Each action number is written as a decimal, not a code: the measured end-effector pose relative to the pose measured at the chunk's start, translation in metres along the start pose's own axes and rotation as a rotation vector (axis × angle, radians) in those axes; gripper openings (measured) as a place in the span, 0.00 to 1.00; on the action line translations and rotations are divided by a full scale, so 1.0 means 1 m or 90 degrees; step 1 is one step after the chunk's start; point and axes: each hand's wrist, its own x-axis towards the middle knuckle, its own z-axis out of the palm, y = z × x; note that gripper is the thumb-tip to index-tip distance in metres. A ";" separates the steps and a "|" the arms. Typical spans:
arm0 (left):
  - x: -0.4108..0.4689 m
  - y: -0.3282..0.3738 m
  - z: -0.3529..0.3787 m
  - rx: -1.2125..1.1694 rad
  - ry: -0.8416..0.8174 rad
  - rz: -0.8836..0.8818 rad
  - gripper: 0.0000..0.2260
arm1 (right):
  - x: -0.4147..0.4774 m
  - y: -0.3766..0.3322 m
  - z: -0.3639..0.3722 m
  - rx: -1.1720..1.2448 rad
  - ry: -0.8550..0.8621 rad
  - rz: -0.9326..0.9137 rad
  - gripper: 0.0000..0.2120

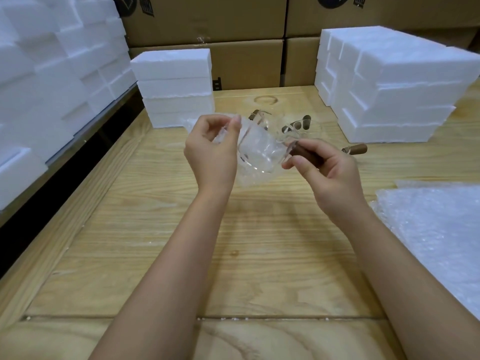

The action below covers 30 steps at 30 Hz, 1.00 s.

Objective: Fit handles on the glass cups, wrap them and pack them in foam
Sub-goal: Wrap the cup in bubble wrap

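**Glass cup held over the table by its brown handle**

Glass, clear and hard to outline, the cup [259, 152] hangs above the middle of the pale wooden table [233, 255], between the two hands. A piece of bubble wrap [249, 181] sags under and around it. Which way its mouth faces cannot be told. Its brown wooden handle [305, 152] sticks out of the right wall, long axis running rightward and slightly toward the person.

The right hand [330, 172] has its fingers curled round that handle, thumb laid toward the cup. The left hand [213, 152] pinches the wrap at the cup's left edge between thumb and forefinger.

Just behind stand more glassware and brown handles [298, 124], too blurred to count. One further handle [356, 148] lies on the table to the right.

A stack of four white foam slabs [174, 87] stands behind on the left, a larger foam pile [394, 87] on the right, and a foam wall [52, 61] at the far left. Loose bubble-wrap sheets [441, 229] lie at the right edge. Four cardboard cartons [207, 22] close the back; their dark printed marks are cropped and unreadable.
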 end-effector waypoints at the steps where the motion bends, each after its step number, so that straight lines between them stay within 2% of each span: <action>1: 0.001 0.000 -0.001 -0.017 0.001 -0.010 0.07 | 0.000 0.001 0.000 -0.030 0.001 -0.005 0.12; 7: 0.000 0.006 -0.002 -0.059 -0.041 0.005 0.07 | 0.000 0.004 -0.001 -0.188 0.016 -0.083 0.13; 11: -0.005 0.012 0.001 -0.044 -0.112 0.084 0.08 | -0.003 0.004 0.000 -0.317 0.020 -0.192 0.11; 15: -0.008 0.016 0.001 0.001 -0.197 0.158 0.09 | -0.001 0.003 -0.001 -0.459 0.087 -0.330 0.08; 17: -0.009 0.018 0.001 -0.010 -0.211 0.165 0.09 | 0.000 0.004 -0.003 -0.496 0.103 -0.352 0.07; 20: -0.007 0.021 0.000 -0.071 -0.237 0.130 0.08 | 0.000 0.002 -0.005 -0.536 0.123 -0.344 0.07; 23: -0.008 0.025 -0.001 -0.119 -0.305 0.111 0.06 | 0.001 0.002 -0.005 -0.559 0.088 -0.334 0.07; 27: -0.011 0.032 -0.003 -0.194 -0.391 0.106 0.03 | 0.000 0.004 -0.001 -0.438 0.037 -0.252 0.08; 29: -0.006 0.032 -0.006 -0.247 -0.333 0.081 0.11 | 0.000 0.001 -0.002 -0.363 0.055 -0.210 0.07; 30: -0.002 0.031 -0.009 -0.274 -0.268 0.071 0.15 | 0.001 -0.001 -0.003 -0.329 0.070 -0.184 0.06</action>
